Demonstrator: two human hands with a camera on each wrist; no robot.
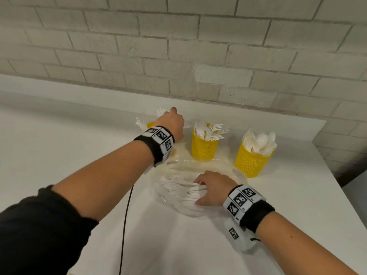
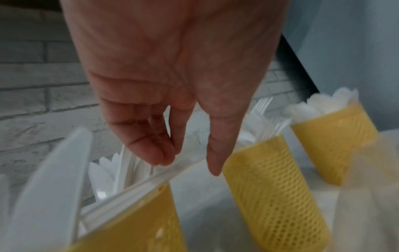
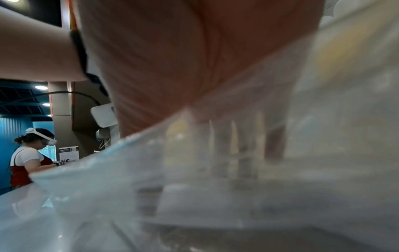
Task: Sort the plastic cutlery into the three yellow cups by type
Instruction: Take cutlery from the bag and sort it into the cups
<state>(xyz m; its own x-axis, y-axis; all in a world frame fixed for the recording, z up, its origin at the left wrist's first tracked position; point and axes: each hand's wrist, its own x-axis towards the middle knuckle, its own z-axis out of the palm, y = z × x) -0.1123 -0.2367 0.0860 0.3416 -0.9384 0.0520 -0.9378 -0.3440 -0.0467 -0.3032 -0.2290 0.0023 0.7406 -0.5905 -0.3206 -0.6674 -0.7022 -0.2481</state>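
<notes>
While L hand (image 2: pixel 172 76) holds knife (image 2: pixel 140 185) over knife cup (image 2: pixel 138 226), forks, spoons fill others.

Three cups stand in a row near the wall (image 1: pixel 198 46), with bare surface (image 1: pixel 258 225) between them. The left cup (image 2: pixel 134 221) bristles with knives (image 2: pixel 49 179), the middle cup (image 1: pixel 204 148) with forks (image 1: pixel 216 132), the right cup (image 1: pixel 251 162) with spoons (image 1: pixel 262 141), so each mouth is crowded. The left hand (image 1: pixel 171 124) hangs over the left cup. The right hand (image 1: pixel 213 188) fills the clear tray (image 1: pixel 178 205) in front of the cups. A black cable (image 1: pixel 126 221) runs down the near surface left of the tray.
</notes>
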